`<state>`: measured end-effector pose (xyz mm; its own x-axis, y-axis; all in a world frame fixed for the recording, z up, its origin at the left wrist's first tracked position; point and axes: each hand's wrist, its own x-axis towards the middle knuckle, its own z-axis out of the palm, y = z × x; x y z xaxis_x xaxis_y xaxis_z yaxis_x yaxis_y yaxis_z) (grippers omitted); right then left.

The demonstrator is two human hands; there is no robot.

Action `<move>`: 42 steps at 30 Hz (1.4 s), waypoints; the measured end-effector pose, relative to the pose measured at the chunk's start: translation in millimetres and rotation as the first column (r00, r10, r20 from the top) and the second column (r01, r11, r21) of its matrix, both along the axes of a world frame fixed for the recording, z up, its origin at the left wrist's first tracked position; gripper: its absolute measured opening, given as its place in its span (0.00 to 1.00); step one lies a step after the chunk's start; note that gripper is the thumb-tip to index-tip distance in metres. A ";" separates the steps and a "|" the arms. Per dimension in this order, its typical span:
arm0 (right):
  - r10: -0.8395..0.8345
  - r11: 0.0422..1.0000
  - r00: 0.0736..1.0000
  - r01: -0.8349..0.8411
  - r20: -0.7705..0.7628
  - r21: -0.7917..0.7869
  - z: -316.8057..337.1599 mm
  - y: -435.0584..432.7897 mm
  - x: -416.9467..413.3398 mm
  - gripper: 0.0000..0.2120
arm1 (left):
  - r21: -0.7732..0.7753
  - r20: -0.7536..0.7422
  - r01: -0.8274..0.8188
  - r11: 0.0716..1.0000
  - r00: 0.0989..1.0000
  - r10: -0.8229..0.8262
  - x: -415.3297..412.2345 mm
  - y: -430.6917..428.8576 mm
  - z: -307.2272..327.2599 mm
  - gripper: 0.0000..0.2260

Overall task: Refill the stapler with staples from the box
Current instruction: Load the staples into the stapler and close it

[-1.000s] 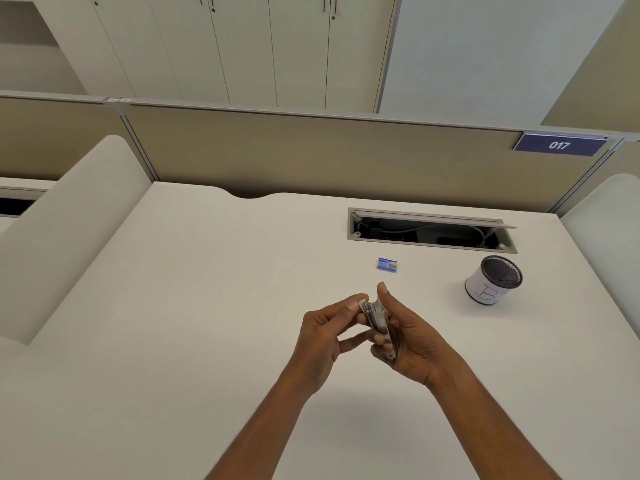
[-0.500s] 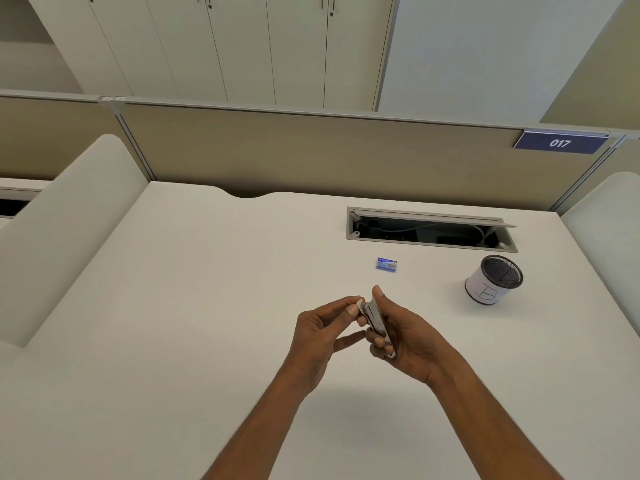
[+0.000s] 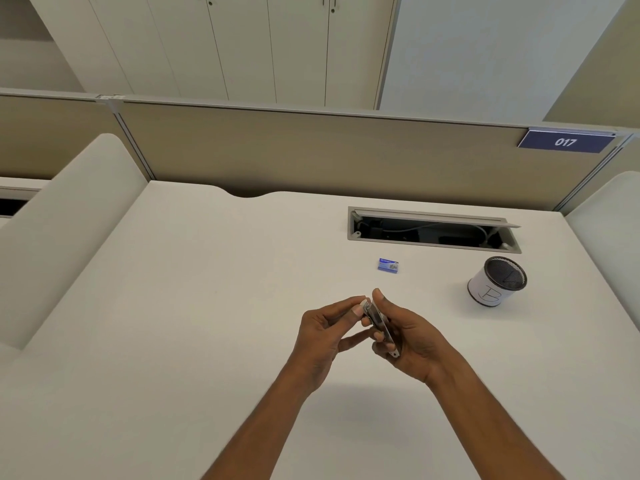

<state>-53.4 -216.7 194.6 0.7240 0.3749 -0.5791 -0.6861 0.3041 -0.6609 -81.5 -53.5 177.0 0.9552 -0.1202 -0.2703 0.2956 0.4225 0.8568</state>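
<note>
The tabletop [image 3: 173, 323] is a broad white slab, smooth and matte, with a shallow curved notch cut into its back edge. Behind that edge runs a beige partition [image 3: 311, 150] that looks cloth-covered, capped by a thin grey rail. Past it stand pale flat-fronted cabinets [image 3: 242, 46] with slim handles. A rounded white side panel [image 3: 69, 220] rises along the left edge.

Near the back edge, right of the middle, a long grey-framed cable hatch [image 3: 433, 216] is sunk into the surface, with its flap lifted and dark cables inside. A dark blue plate [image 3: 565, 142] reading 017 hangs on the partition above the back right corner.

Close to the right edge, in front of the hatch, stands a black mesh cup [image 3: 491, 285], cylindrical and wrapped in a white band with a drawn mark. The small blue box [image 3: 388, 265], flat and rectangular, lies just in front of the hatch's left end, apart from everything else.

Both hands are above the tabletop, right of its centre and nearer than the box. The right hand [image 3: 412, 336] curls round the stapler [image 3: 379, 322], a slim strip of dark and shiny metal tilted on edge, with the thumb raised beside its far end. The left hand [image 3: 322, 330] pinches that far tip between thumb and forefinger, and its other fingers are loosely bent beneath.
</note>
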 end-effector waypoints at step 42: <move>0.099 0.378 0.888 0.383 0.448 -0.843 -135.6 36.3 131.5 0.08 | 0.888 0.068 0.000 0.461 0.989 -0.131 95.7 22.9 -116.0 0.31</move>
<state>78.1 -180.4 59.0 0.9334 -0.3191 -0.1643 -0.3258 -0.5613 -0.7608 14.2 -30.6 61.0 0.9847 0.0563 -0.1649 0.1657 -0.5962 0.7855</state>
